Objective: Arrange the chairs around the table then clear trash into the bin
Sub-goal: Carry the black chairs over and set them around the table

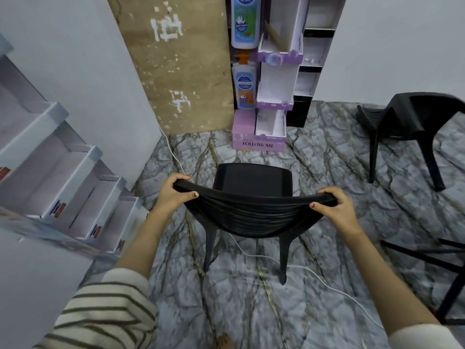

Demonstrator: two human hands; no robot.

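- The floor [327, 159] is grey sheet with a dark-veined marble pattern, and a white cable [324, 280] trails across it and under the chair.
- White walls close in the corner, and a stained brown board [181, 71] leans upright against them.
- The black plastic chair [251, 215] stands mid-floor, directly in front of the person. Its seat points away, toward the purple display stand [259, 144] (lettered "FOLLOW ME"). The top rail of its back runs left to right.
- The hands are set apart. The left hand [173, 195] grips one end of that rail and the right hand [337, 207] grips the other, thumbs on the near face.
- A second black chair [407, 122] stands well apart at the right, turned away.
- One upper compartment of the stand holds a leaning tan card [274, 34]. The lotion bottles [245, 21] on its side may be printed pictures.
- White tiered trays [63, 172] step down at the left.
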